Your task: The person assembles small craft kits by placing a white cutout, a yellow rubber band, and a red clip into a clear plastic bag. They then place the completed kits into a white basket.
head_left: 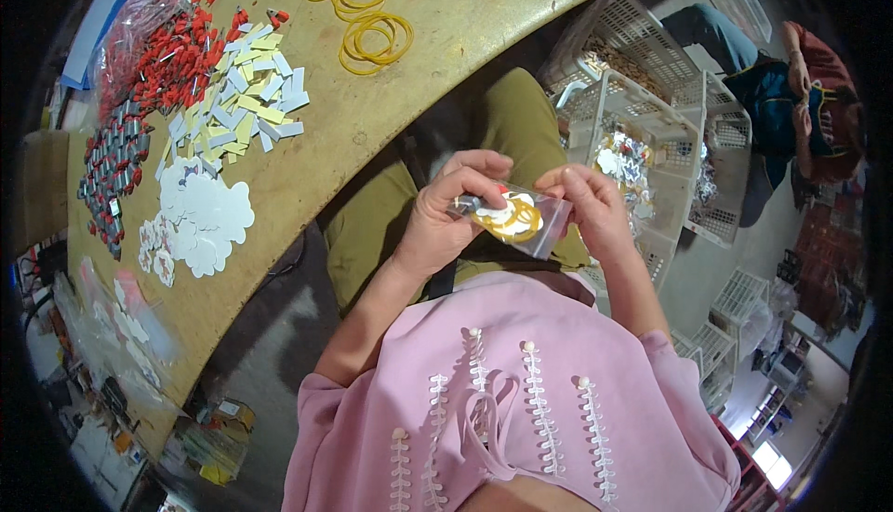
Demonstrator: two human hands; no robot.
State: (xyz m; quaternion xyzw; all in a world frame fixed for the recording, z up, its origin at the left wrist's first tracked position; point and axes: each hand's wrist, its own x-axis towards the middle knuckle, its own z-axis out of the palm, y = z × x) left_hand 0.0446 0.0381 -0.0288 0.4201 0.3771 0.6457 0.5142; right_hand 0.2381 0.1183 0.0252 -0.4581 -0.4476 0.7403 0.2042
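Above my lap I hold a small clear plastic bag (553, 230) in both hands. Inside it show a yellow rubber band (523, 226), white card pieces, something red and a small grey part. My left hand (445, 212) is closed round the bag's left end, its fingers over the contents. My right hand (600, 210) pinches the bag's upper right edge between thumb and fingers. Whether the bag's mouth is sealed, I cannot tell.
The table (307, 233) at left carries yellow rubber bands (375, 42), white and yellow slips (246, 93), red-tipped parts (177, 61), grey cylinders (113, 163) and white scalloped cards (206, 214). Plastic crates (651, 107) with filled bags stand at right. Another person (819, 107) sits beyond them.
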